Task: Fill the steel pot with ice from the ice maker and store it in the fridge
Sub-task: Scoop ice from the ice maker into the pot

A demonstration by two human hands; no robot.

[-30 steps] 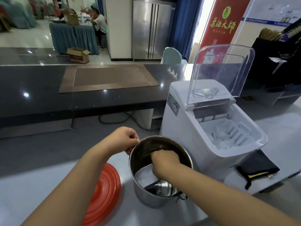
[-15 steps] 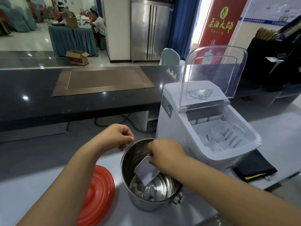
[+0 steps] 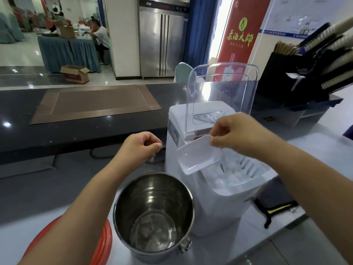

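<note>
On the white counter stands the steel pot, open-topped, with a few pieces of ice lying on its bottom. Just beside it to the right sits the white ice maker, its clear lid raised upright and its basket holding what looks like more ice, though blur makes the pieces hard to tell apart. Above the machine's opening, the right hand pinches a white plastic scoop by its end, the scoop's hollow empty. Apart from the pot's rim, the left hand hangs curled loosely, holding nothing. Partly under the left forearm lies a red lid.
</note>
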